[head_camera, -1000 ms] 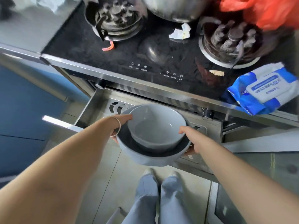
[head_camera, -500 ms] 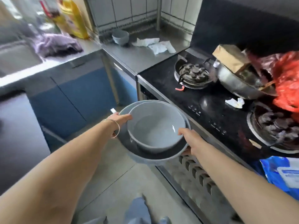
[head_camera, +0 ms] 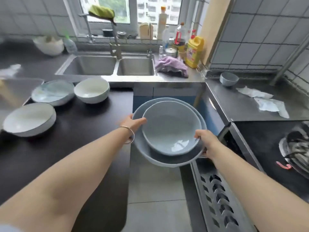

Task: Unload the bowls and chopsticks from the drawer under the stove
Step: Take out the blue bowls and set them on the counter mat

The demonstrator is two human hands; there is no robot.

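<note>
I hold two nested grey-blue bowls in mid-air above the floor, a smaller bowl (head_camera: 170, 129) sitting inside a wider bowl (head_camera: 168, 160). My left hand (head_camera: 133, 123) grips the stack's left rim, thumb on the inner bowl's edge. On the right rim my right hand (head_camera: 206, 139) grips the same way. The open drawer (head_camera: 217, 191) under the stove (head_camera: 267, 148) shows its perforated metal front at lower right. Three bowls stand on the dark counter (head_camera: 80, 128) at left: a white bowl (head_camera: 92, 90), a pale blue bowl (head_camera: 52, 92) and a wide white bowl (head_camera: 29, 119).
A double steel sink (head_camera: 107, 65) lies ahead under the window, with a purple cloth (head_camera: 171, 66) and a yellow bottle (head_camera: 194, 51) to its right. A small blue bowl (head_camera: 228, 79) and crumpled paper towels (head_camera: 264, 101) lie on the steel counter at right.
The view has swung left from the stove and drawer toward the sink and dark counter. Both hands have carried the nested bowls along, still gripping the rims.
</note>
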